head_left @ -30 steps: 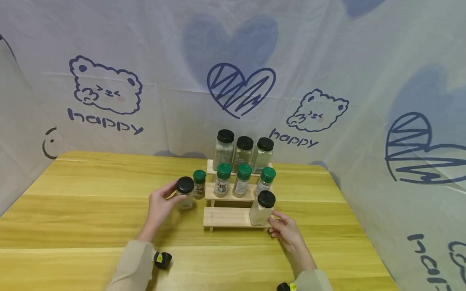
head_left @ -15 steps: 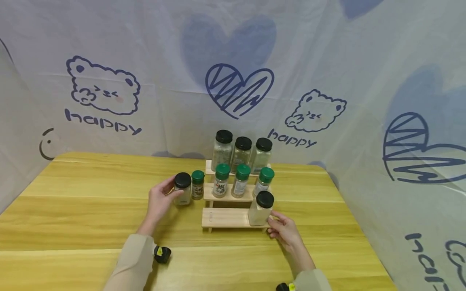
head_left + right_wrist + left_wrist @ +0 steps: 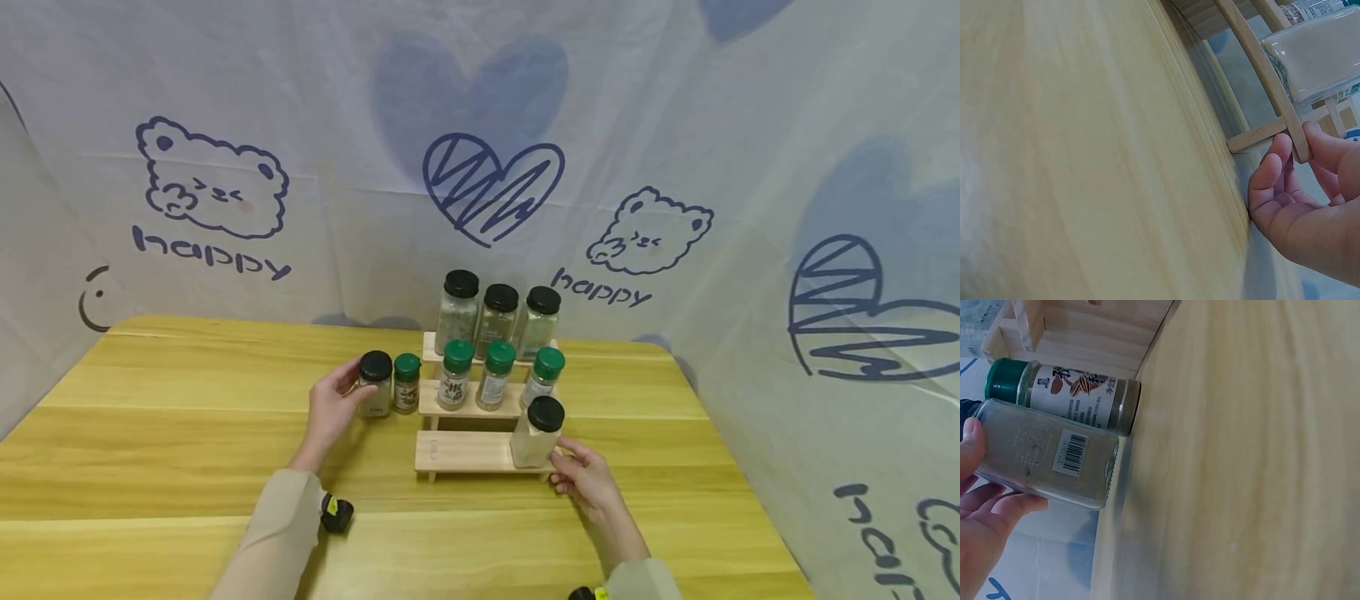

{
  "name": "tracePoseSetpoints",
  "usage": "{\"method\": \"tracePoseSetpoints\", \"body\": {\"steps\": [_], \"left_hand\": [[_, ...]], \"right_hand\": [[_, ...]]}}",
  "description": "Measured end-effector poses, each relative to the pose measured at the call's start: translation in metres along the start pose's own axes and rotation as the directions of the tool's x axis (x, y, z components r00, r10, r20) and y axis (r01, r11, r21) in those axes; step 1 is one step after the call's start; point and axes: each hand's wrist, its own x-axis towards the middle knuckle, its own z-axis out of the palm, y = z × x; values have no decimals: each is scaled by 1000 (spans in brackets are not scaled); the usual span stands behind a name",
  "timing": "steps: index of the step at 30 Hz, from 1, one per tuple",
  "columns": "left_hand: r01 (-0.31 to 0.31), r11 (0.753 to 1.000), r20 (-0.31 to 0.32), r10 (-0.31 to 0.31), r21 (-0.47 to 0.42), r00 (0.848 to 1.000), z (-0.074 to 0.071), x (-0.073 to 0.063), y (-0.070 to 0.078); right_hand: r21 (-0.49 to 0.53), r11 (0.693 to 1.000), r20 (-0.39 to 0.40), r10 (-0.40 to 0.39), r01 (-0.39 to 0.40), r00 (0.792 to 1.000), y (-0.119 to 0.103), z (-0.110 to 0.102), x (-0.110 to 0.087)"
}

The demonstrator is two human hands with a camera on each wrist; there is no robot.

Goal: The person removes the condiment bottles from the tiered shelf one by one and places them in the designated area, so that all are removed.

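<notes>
My left hand [image 3: 332, 408] grips a square glass spice jar [image 3: 1044, 453] with a black cap, thumb on one side and fingers on the other. It is upright, right beside a green-capped spice jar [image 3: 407, 385] left of the rack; whether its base touches the table I cannot tell. With thumb and fingers my right hand [image 3: 1307, 194] pinches the right end of the wooden spice rack's lowest shelf [image 3: 465, 451]. Next to that hand, a black-capped jar of pale powder [image 3: 537, 433] stands on this shelf.
Several green-capped jars [image 3: 453, 387] line the middle shelf. Black-capped jars [image 3: 459, 317] stand on the top shelf. A patterned cloth [image 3: 345, 167] hangs behind the wooden table [image 3: 187, 417].
My left hand has carried the black-capped jar a little toward the back of the table, alongside the green-capped one. The right hand keeps its hold on the rack.
</notes>
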Motion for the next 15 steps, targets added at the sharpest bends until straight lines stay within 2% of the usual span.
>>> {"method": "tracePoseSetpoints", "body": {"steps": [15], "left_hand": [[-26, 999, 5, 26, 36, 1000, 3, 11, -6]], "right_hand": [[-4, 1000, 11, 6, -6, 1000, 0, -1, 0]]}}
